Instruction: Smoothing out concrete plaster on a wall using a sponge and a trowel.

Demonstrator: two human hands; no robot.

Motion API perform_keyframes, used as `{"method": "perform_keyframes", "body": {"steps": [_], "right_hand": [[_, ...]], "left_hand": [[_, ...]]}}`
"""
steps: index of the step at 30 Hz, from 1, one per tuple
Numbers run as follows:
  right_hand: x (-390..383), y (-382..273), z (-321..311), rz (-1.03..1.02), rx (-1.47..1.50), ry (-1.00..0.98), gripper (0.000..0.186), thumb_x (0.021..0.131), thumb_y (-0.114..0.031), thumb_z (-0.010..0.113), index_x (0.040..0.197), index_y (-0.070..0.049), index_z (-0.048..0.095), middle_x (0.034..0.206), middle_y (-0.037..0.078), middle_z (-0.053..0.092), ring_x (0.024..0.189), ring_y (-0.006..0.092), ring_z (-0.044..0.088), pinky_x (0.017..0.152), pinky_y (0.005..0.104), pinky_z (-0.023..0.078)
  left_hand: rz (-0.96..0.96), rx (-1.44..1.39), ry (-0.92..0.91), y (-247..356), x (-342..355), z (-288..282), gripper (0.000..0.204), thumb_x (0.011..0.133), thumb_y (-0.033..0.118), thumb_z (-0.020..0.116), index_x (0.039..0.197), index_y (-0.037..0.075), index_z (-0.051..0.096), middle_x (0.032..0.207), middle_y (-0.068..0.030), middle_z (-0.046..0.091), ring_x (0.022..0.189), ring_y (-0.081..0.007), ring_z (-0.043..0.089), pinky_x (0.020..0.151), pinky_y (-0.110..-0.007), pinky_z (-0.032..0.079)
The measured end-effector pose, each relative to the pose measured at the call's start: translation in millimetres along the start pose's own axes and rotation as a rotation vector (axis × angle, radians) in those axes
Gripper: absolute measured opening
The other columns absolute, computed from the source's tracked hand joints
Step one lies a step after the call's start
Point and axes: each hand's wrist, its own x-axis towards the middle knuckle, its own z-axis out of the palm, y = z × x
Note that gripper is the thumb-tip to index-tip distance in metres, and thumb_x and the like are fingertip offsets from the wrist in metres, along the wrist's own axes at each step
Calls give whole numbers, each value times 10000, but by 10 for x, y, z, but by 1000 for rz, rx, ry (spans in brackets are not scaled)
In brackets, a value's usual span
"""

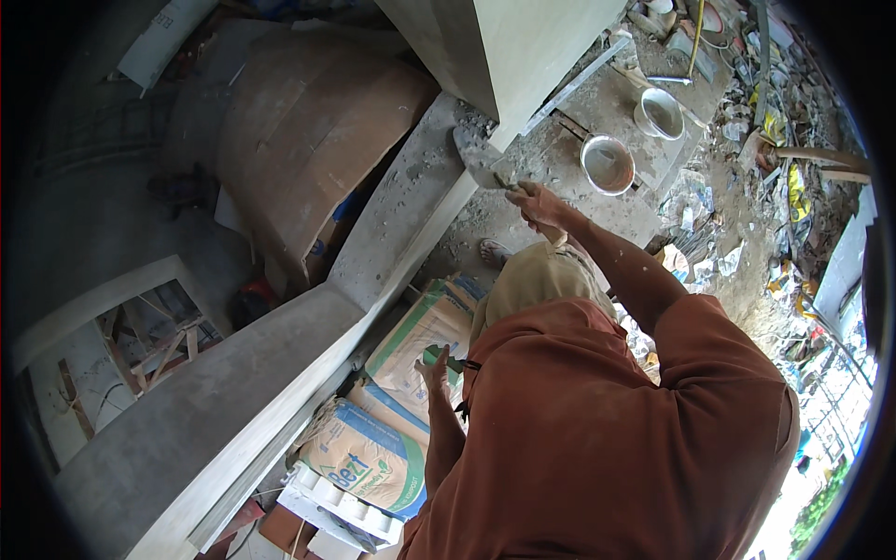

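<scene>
My right hand [539, 203] grips the wooden handle of a trowel [478, 157]. Its grey blade lies against crumbly mortar [474, 121] on a ledge [411, 177], at the foot of a pale square column [532, 65]. Lower and to the left, my left hand [437, 373] is closed around a small green block-like thing [432, 355], whose kind I cannot make out. That hand is above paper sacks [359, 448] stacked beside the ledge. My brown shirt fills the lower right and hides part of the ground.
Two metal bowls [607, 166] stand on a dusty board beyond my right hand. Rubble and litter [747, 233] cover the ground at right. A large brown sheet [317, 131] leans behind the ledge. White foam packing [341, 509] lies below the sacks.
</scene>
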Motion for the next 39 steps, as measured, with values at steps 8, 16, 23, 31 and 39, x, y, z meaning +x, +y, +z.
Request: {"method": "perform_keyframes", "body": {"steps": [8, 16, 23, 31, 39], "right_hand": [[-103, 106, -40, 0, -97, -71, 386, 936, -396, 555, 1060, -33, 513, 561, 12, 490, 409, 106, 468, 375, 282, 377], [-109, 82, -22, -29, -106, -105, 384, 940, -398, 553, 1048, -30, 528, 552, 1, 472, 407, 101, 463, 383, 281, 386], [-54, -42, -87, 9, -24, 35, 409, 936, -419, 552, 1061, -32, 507, 577, 10, 485, 419, 108, 469, 390, 276, 394], [-86, 106, -252, 10, -195, -85, 315, 939, -389, 552, 1006, -83, 517, 555, 9, 479, 416, 111, 471, 382, 285, 375], [34, -97, -407, -11, -119, 2, 389, 915, -420, 570, 1053, -56, 552, 558, 19, 499, 422, 123, 492, 378, 296, 394]], "left_hand": [[33, 9, -1, 2, 2, 27, 1218, 655, 274, 870, 1451, -108, 31, 1401, -289, 365, 1274, -355, 429, 1068, -391, 345], [32, 24, 8, 114, -47, 86, 1221, 650, 271, 874, 1451, -106, 34, 1389, -287, 376, 1263, -353, 438, 1066, -386, 347], [24, 26, -10, 93, 22, 61, 1223, 645, 268, 874, 1450, -106, 32, 1390, -291, 371, 1257, -356, 441, 1056, -384, 349], [23, 24, 25, 137, -6, 100, 1216, 650, 274, 870, 1451, -107, 39, 1404, -298, 355, 1272, -363, 429, 1068, -385, 338], [14, 31, 13, 67, 43, 112, 1221, 645, 276, 876, 1452, -104, 42, 1434, -298, 303, 1304, -367, 388, 1075, -390, 333]]}}
